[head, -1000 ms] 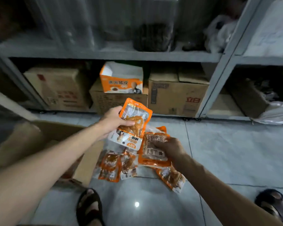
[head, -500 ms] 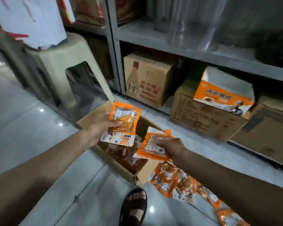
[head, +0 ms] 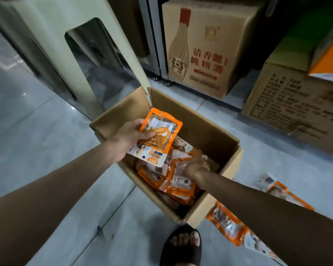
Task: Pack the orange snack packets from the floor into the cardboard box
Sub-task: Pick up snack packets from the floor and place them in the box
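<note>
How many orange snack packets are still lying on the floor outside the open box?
2 visible: one packet by the box's near right corner, another farther right. The right arm may hide more.

Single head-worn wide-angle view, looking steeply down and forward, close over the open cardboard box (head: 215, 135) on the floor (head: 37, 135); shelves toward 12 o'clock.

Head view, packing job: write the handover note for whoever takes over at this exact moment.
Left hand: grips one orange plastic snack packet above the open brown cardboard box.
Right hand: down inside the box on the packet pile; blurred, grip unclear.
Done: many packets are boxed.
Left: drop in the held packet, then collect the loose floor packets right of the box.
</note>
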{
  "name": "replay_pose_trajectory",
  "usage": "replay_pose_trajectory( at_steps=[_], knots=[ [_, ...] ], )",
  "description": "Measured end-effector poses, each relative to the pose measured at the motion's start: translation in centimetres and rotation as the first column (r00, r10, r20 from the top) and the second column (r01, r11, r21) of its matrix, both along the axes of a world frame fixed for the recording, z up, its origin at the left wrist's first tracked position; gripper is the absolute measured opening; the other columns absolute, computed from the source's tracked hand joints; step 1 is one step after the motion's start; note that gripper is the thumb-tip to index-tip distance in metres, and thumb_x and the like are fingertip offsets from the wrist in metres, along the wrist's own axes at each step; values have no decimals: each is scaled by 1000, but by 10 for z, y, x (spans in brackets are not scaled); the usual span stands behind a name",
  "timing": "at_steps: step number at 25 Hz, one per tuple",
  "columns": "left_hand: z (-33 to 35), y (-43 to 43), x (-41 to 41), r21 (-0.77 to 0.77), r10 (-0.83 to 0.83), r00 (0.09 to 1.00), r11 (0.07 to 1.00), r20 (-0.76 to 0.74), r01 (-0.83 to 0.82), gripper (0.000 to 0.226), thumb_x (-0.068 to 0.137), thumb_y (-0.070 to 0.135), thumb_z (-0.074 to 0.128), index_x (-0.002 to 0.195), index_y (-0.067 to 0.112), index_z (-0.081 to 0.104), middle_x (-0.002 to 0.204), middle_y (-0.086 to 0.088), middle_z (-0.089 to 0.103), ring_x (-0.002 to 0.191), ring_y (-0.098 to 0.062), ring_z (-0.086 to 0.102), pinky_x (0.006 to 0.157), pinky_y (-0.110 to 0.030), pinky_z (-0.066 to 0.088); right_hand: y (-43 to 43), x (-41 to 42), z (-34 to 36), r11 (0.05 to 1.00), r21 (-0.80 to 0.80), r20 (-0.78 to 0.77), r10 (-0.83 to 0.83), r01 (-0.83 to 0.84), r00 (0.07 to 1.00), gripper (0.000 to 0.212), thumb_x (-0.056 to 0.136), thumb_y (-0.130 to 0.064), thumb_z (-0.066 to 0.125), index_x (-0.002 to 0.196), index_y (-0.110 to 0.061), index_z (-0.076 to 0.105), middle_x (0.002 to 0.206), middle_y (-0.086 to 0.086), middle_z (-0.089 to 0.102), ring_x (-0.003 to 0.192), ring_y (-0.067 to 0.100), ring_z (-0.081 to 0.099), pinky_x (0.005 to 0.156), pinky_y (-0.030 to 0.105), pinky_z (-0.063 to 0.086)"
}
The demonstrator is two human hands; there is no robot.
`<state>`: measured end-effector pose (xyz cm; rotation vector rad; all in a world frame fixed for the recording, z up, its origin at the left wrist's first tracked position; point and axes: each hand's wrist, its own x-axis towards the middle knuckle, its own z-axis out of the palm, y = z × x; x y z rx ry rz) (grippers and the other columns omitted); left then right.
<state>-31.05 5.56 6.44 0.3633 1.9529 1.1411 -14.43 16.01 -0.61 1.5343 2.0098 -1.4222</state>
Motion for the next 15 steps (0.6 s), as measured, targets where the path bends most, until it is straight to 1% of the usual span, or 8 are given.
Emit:
replay_pose_trajectory(
  at_steps=[2,3,6,8,9,11,13,15],
  knots=[
    [-10,8,-1,-44,-25,998,999,-59,22,35,81,8,76,114,13,65,97,-6,75,76,-17,74,57,-25,60,5,-7,-1,1000,-23,78,10,-8,997,91,90,-21,66,154,-7,4,156,17,28,142,30,34,103,30,39],
    [-15,12,-1,-76,-39,996,997,-81,32,32,81,8,75,111,16,65,93,-2,74,72,-13,73,53,-23,58,9,-10,0,1000,-5,100,20,-19,995,89,89,-19,66,154,-7,6,156,19,26,142,32,33,103,32,40],
    [-28,21,0,-169,-109,989,981,-101,91,34,82,8,75,111,20,63,92,-1,73,75,-15,71,55,-23,55,22,-3,11,983,120,128,126,-141,984,79,86,-16,65,149,-5,19,151,25,25,139,38,31,107,38,41],
    [-32,22,1,-206,-130,988,972,-85,110,36,82,8,75,114,19,62,94,-3,73,69,-13,71,50,-21,54,32,13,26,962,152,28,225,-227,974,70,84,-16,65,144,-10,30,144,21,30,129,35,43,95,34,47],
    [-32,21,2,-223,-137,987,968,-80,116,36,83,10,74,114,20,61,93,-2,72,65,-11,72,48,-19,54,35,24,32,949,207,-53,254,-238,966,61,84,-19,65,140,-15,39,138,16,36,120,30,50,85,30,47],
    [-37,19,4,-265,-150,986,956,-71,127,34,85,12,73,115,21,60,93,0,72,67,-10,72,47,-20,54,40,47,43,922,330,-194,274,-201,942,42,84,-21,65,125,-22,55,125,7,49,109,20,55,77,22,43],
    [-44,18,7,-308,-145,988,944,-60,119,34,87,12,70,118,21,58,99,-3,71,77,-15,72,55,-25,56,39,61,44,911,388,-293,267,-141,918,30,84,-17,64,113,-23,64,113,1,56,101,13,58,73,14,42],
    [-53,18,9,-345,-122,991,933,-48,98,32,89,14,68,118,21,57,108,-8,70,89,-21,71,68,-32,58,35,65,41,908,403,-339,266,-116,902,26,84,-11,62,107,-23,68,106,-2,58,94,8,57,69,6,39]
  ],
)
